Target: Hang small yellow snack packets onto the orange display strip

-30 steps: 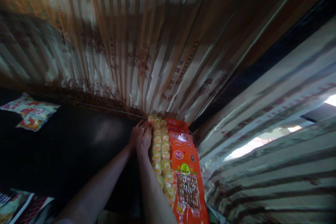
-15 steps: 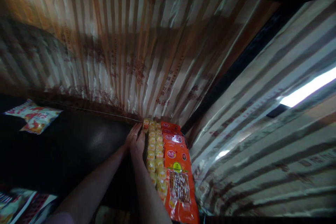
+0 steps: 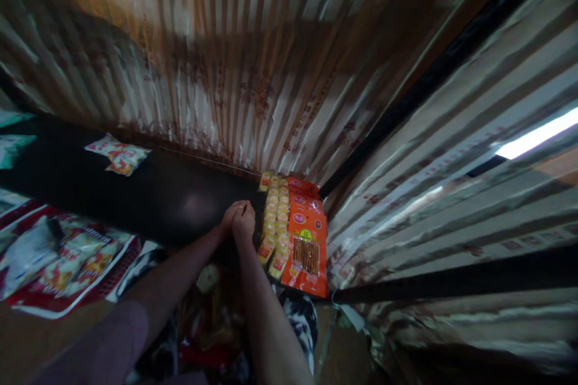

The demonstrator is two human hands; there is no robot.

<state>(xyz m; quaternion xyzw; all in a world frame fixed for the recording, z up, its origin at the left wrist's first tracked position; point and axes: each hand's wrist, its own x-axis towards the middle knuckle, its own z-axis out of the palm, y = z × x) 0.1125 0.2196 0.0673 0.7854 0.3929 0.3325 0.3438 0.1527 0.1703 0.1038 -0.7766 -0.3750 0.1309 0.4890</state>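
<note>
My left hand (image 3: 231, 216) and my right hand (image 3: 244, 220) are together over the black shelf (image 3: 180, 192), their fingers curled in. What they hold, if anything, is too small and dark to make out. Just right of them stand two rows of small yellow wrapped snacks (image 3: 270, 216), with one yellow piece (image 3: 265, 181) at the back left end of the rows. Beside these rows lie overlapping orange snack packs (image 3: 307, 252). Farther left on the shelf lie white and red snack bags (image 3: 126, 159).
A large red and white bag (image 3: 67, 307) with snack packs is at the lower left. Green packs (image 3: 13, 150) lie at the far left. Striped sheeting (image 3: 253, 72) hangs behind; a black post (image 3: 406, 96) slants at the right.
Both hands have come back from the rear end of the yellow rows toward me, drawing together. The view has shifted, showing more of the lower left and the floor.
</note>
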